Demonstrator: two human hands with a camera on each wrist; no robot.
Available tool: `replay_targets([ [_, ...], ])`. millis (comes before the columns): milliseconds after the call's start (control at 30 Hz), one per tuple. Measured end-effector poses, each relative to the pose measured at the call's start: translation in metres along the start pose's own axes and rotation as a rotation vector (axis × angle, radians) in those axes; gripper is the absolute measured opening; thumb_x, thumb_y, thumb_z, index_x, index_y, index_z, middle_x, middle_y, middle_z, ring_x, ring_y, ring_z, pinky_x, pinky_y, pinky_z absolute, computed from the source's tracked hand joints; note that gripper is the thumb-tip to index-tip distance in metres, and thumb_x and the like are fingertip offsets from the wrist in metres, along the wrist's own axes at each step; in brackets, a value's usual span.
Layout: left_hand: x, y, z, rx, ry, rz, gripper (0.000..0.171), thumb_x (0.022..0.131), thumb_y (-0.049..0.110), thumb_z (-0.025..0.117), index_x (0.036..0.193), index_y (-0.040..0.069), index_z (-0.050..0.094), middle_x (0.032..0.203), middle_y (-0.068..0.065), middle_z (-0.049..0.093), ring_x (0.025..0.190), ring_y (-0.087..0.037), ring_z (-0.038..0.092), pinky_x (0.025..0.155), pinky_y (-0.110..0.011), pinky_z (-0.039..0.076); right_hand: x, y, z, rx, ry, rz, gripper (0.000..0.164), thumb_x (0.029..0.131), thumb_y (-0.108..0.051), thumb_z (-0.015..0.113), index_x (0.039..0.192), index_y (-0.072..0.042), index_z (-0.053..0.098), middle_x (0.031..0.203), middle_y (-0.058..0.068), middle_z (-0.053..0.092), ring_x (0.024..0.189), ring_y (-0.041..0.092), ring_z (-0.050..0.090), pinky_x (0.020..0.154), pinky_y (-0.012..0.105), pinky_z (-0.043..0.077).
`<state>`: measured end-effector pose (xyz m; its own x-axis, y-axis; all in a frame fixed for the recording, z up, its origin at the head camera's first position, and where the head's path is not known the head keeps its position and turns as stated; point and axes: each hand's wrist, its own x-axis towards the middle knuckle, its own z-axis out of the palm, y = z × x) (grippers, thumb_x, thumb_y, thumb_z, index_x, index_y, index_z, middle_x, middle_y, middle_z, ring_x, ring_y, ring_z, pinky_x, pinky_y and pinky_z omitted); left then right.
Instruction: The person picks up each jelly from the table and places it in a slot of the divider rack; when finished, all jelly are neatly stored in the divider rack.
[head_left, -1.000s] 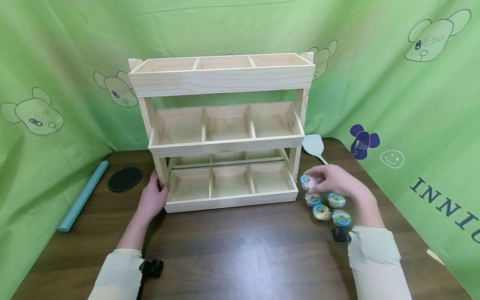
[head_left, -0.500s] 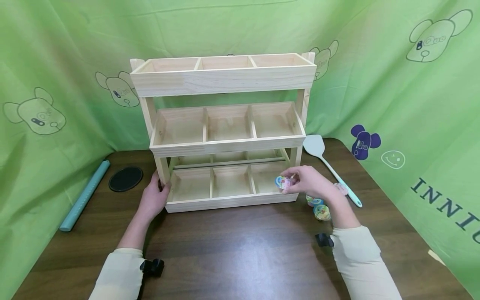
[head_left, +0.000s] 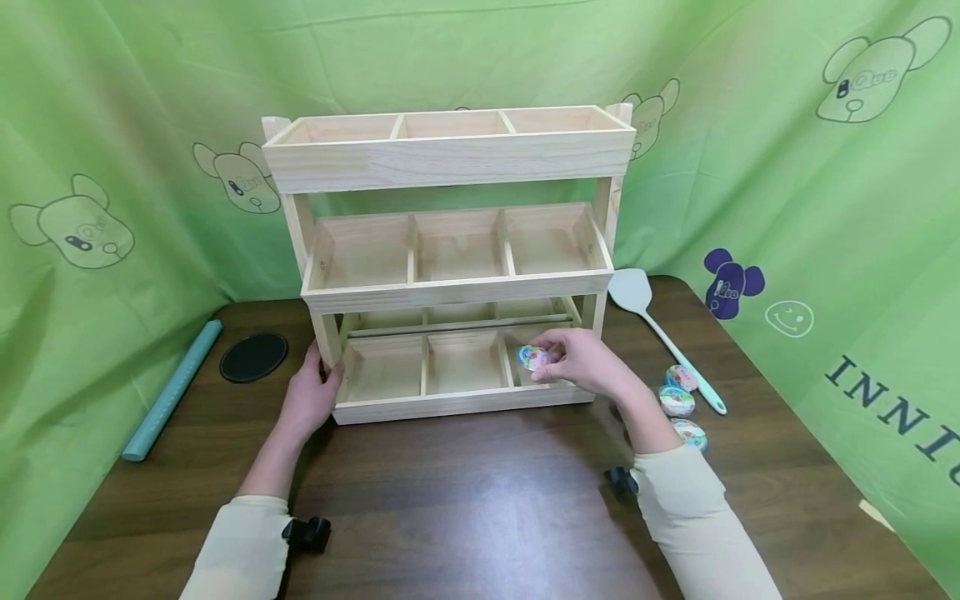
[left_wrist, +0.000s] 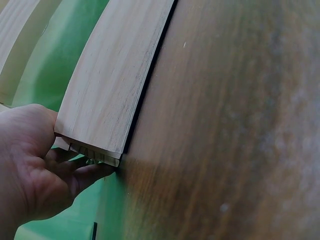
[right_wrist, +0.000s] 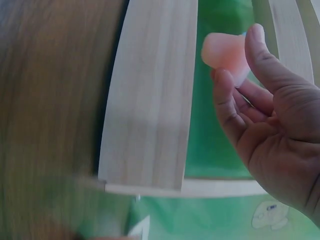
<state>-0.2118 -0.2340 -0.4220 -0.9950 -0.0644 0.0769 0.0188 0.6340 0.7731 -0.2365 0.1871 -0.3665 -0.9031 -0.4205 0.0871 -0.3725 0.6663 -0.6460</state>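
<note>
A three-tier wooden rack (head_left: 450,162) with divided trays stands on the table. My left hand (head_left: 309,396) grips the left end of its bottom tray; in the left wrist view the fingers bend round the tray's end board (left_wrist: 107,85). Between thumb and fingertips, my right hand (head_left: 588,362) pinches a jelly cup (head_left: 532,357) with a printed lid, over the bottom tray's right compartment. Its pink body (right_wrist: 225,52) shows in the right wrist view. More jelly cups (head_left: 677,401) lie right of the rack, partly hidden by the right forearm.
A pale spatula (head_left: 663,337) lies right of the rack, its handle beside the cups. On the left are a black round disc (head_left: 253,357) and a light-blue tube (head_left: 172,392). A green printed curtain (head_left: 450,50) closes the back and sides of the table (head_left: 450,500).
My right hand has carried the jelly cup left, from beside the other cups to over the right compartment of the bottom tray. My left hand has stayed on the rack.
</note>
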Motion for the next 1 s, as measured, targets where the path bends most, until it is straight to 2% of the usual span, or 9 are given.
replay_targets([
  [333,0.0,0.0,0.0,-0.004,-0.002,0.005,0.067,0.107,0.017,0.044,0.16,-0.002,0.007,0.144,-0.04,0.042,0.127,-0.049,0.05,0.1,-0.059,0.045,0.019,-0.013,0.022,0.027,0.038,-0.021,0.053,0.078,-0.02,0.089,0.121,0.002,0.069,0.092,0.005,0.072,0.084,0.017,0.066,0.072,0.032,0.053],
  [567,-0.001,0.001,0.0,-0.015,-0.003,0.005,0.068,0.107,0.016,0.044,0.16,-0.001,0.006,0.146,-0.04,0.04,0.129,-0.049,0.048,0.102,-0.059,0.044,0.028,-0.02,0.037,0.074,0.061,-0.014,0.051,0.079,-0.018,0.087,0.124,-0.001,0.069,0.108,0.009,0.073,0.101,0.024,0.066,0.085,0.039,0.051],
  [833,0.0,0.001,0.0,-0.019,0.0,0.008,0.067,0.107,0.016,0.045,0.16,-0.001,0.008,0.146,-0.039,0.04,0.13,-0.049,0.047,0.103,-0.059,0.043,0.039,-0.029,0.05,0.164,0.04,-0.021,0.052,0.079,-0.013,0.086,0.126,-0.002,0.068,0.112,0.009,0.073,0.104,0.025,0.067,0.086,0.037,0.052],
  [1000,0.0,0.001,0.0,-0.007,-0.005,-0.013,0.067,0.107,0.017,0.044,0.16,-0.001,0.007,0.147,-0.039,0.039,0.131,-0.049,0.046,0.104,-0.059,0.041,0.047,-0.036,0.061,0.261,-0.008,-0.051,0.053,0.079,-0.007,0.084,0.128,0.002,0.066,0.112,0.013,0.071,0.1,0.025,0.067,0.082,0.032,0.055],
])
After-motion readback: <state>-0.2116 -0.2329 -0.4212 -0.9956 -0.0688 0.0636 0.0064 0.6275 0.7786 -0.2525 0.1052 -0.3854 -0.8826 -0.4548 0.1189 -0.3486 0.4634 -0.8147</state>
